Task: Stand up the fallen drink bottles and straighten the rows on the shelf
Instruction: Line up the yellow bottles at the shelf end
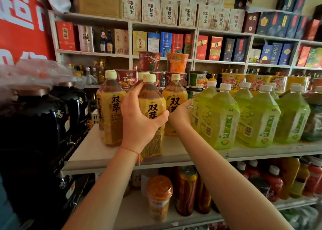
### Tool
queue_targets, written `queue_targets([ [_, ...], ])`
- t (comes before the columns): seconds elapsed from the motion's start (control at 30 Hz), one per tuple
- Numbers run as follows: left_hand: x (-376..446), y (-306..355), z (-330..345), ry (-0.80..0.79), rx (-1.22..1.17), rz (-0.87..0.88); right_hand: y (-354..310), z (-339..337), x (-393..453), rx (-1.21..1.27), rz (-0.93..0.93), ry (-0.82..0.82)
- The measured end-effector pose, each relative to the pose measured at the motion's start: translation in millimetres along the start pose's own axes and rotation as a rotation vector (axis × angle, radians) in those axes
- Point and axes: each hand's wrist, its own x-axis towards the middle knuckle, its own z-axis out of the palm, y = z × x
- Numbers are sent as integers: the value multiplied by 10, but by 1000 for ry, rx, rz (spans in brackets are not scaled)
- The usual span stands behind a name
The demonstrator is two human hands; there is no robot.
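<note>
- Two bare forearms reach up and forward from the bottom edge toward a white shelf [90, 153] of drink bottles.
- The left hand [139, 123] has its fingers and thumb curled round the front yellow bottle [153, 108]; the thumb crosses the label and the fingertips wrap the bottle's left shoulder. A thin red string circles that wrist.
- The right hand [181, 115] lies flat, fingers straight and together, pressed against the right side of the rear yellow bottle [175, 97], in the gap between it and the nearest green bottle [217, 118].
- Both yellow bottles stand upright on the shelf, long axis vertical, cream caps up, labels facing the camera. A third yellow bottle [109, 108] stands upright just left of the held one, turned slightly so a side panel shows.
- Green bottles stand upright in rows filling the right part of the same shelf, white caps up.
- Behind the bottles sit stacked instant-noodle cups [149, 61].
- Dark glazed jars [34, 118] with brown lids fill the left side.
- Higher shelves hold red, blue and cream boxed goods [202, 47].
- Below, the lower shelf [135, 210] carries an orange-capped jar, cans and red bottles.
- A red banner hangs at upper left.
</note>
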Motion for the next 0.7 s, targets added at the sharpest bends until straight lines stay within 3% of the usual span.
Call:
queue_targets([
  [0.2,-83,2,-44,-55,-100,-139,-11,-29,92,1,-75,59],
  [0.37,-54,-45,-176,-268,-308,-271,71,-114,68,49,-110,3],
  [0.53,-22,-33,-254,-434,-186,-188,80,-313,-67,170,-120,-117],
  [0.7,-95,42,-65,-385,39,-39,74,-592,-458,348,-256,-16],
])
